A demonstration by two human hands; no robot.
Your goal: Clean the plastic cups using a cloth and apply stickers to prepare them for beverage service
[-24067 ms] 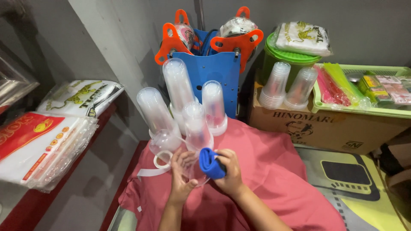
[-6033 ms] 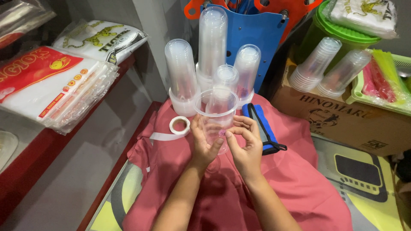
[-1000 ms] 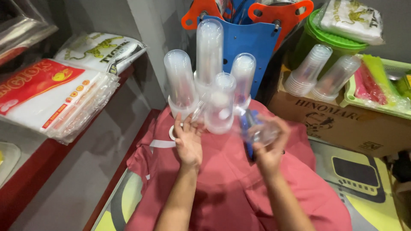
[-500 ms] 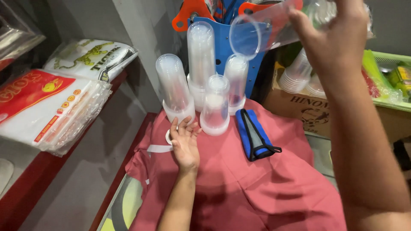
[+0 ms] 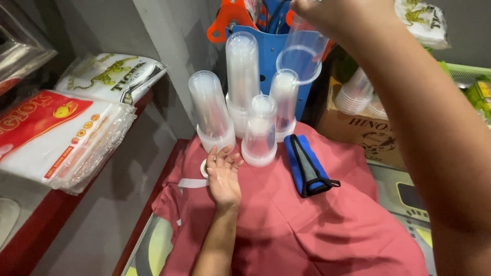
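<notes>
Surface: a tabletop draped in pink-red cloth [image 5: 307, 225], wedged between a grey wall and a red shelf [image 5: 30, 240] on the left carrying plastic-wrapped packs [image 5: 56, 138]. Behind the far edge stand a blue plastic rack [image 5: 268, 56] with orange parts and a cardboard box [image 5: 368, 133] holding more cup stacks.

Four upturned stacks of clear plastic cups [image 5: 240, 82] stand along the cloth's far edge, touching one another. A blue pouch [image 5: 307, 163] lies just right of them. A roll of white tape [image 5: 204, 167] sits near the left edge.

Left hand [image 5: 223, 176]: open, palm down on the cloth, fingertips just short of the front stack, beside the tape.

Right hand [image 5: 332, 15]: raised above the far edge, gripping a clear, translucent cup [image 5: 302, 56] with its mouth tilted toward the camera, beside the tallest stack.
</notes>
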